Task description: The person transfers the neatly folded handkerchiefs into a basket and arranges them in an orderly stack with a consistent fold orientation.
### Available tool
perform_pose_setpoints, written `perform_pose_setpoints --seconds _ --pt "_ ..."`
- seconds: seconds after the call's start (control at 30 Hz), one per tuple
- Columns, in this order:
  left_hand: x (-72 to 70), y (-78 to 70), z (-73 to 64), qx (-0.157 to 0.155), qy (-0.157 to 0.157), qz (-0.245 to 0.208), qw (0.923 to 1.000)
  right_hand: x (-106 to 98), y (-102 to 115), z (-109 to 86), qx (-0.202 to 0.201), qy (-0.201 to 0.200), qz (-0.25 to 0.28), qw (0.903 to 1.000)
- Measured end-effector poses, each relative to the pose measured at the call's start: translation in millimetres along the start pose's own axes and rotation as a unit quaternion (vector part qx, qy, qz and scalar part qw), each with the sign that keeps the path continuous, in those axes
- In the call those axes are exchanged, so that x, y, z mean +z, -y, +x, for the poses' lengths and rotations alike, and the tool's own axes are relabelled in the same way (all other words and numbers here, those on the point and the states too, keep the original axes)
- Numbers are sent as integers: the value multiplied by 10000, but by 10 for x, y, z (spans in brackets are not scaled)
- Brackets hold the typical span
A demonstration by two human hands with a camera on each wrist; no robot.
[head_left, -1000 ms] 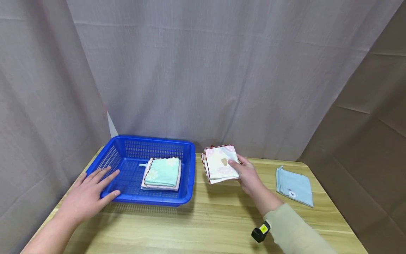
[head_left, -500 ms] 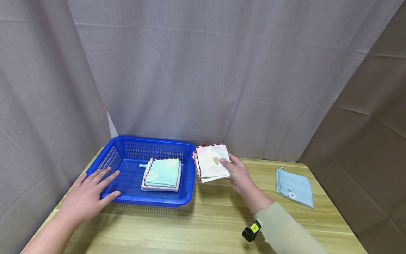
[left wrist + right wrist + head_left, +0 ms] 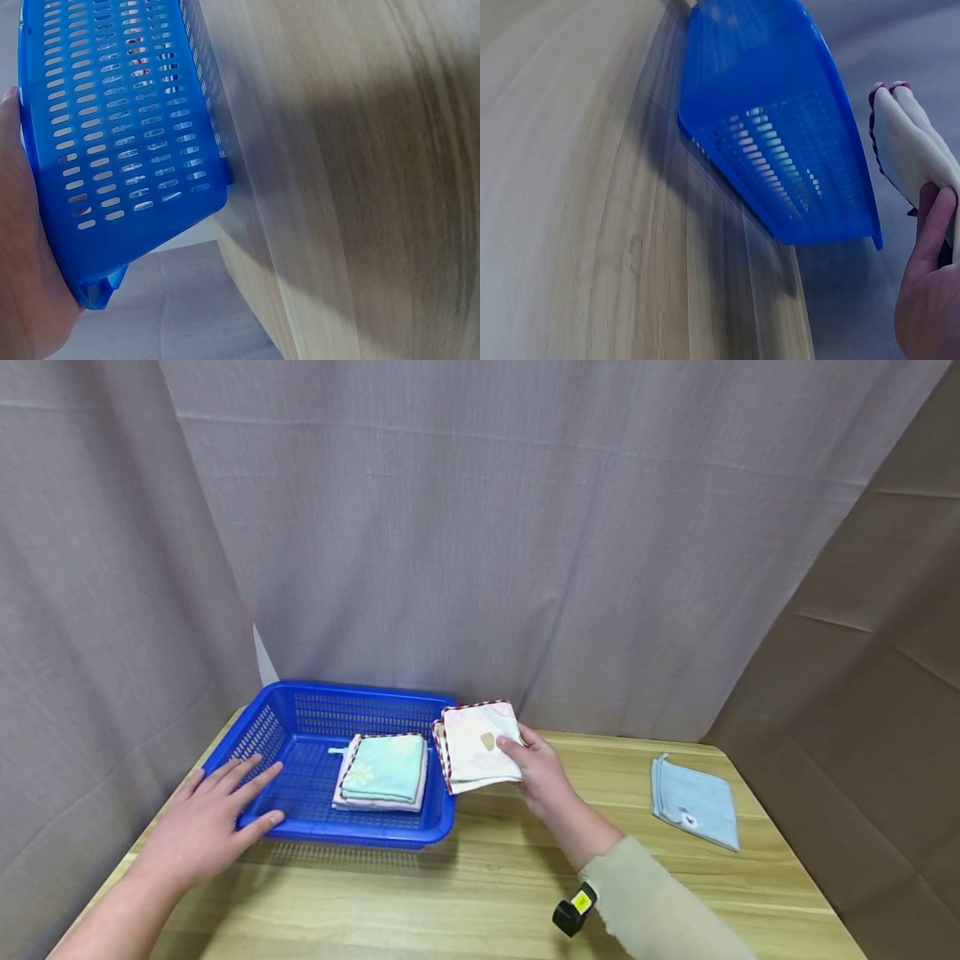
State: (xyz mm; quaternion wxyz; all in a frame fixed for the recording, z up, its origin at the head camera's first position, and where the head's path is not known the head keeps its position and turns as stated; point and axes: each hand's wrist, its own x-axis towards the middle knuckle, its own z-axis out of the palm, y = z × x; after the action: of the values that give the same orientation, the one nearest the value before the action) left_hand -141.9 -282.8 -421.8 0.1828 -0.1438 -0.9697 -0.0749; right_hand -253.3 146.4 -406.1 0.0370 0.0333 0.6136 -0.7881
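Note:
In the head view my right hand [image 3: 543, 768] pinches a folded white towel [image 3: 480, 760] with a red-and-white trim, thumb on top. The towel overlaps the right rim of the blue plastic basket [image 3: 341, 837] in this view; the right wrist view shows the held towel [image 3: 911, 142] above the rim's height. My left hand [image 3: 202, 827] rests with spread, straight fingers on the basket's front left corner. Inside the basket, a folded mint-green towel [image 3: 386, 768] with pale flowers lies on a pinkish-white folded towel [image 3: 342, 802].
Toward the table's right edge lies a folded light-blue towel [image 3: 693, 802]. The wooden table [image 3: 420, 902] ends against a grey curtain [image 3: 480, 527] at the back and a brown covering [image 3: 862, 693] at the right. A small black device [image 3: 573, 910] sits on my right wrist.
My right hand has carried the white towel leftward, from the right of the basket to over its right rim. The left hand and the other towels have stayed put.

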Motion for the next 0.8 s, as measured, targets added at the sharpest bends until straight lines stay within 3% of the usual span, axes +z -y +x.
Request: perform_pose_setpoints --seconds 0.33,0.8 --pt "-6 -5 0 16 -9 21 10000 194 -31 -63 -268 185 154 9994" --pt "-27 -25 12 21 15 53 10000 451 -37 -84 136 -42 -154 9998"
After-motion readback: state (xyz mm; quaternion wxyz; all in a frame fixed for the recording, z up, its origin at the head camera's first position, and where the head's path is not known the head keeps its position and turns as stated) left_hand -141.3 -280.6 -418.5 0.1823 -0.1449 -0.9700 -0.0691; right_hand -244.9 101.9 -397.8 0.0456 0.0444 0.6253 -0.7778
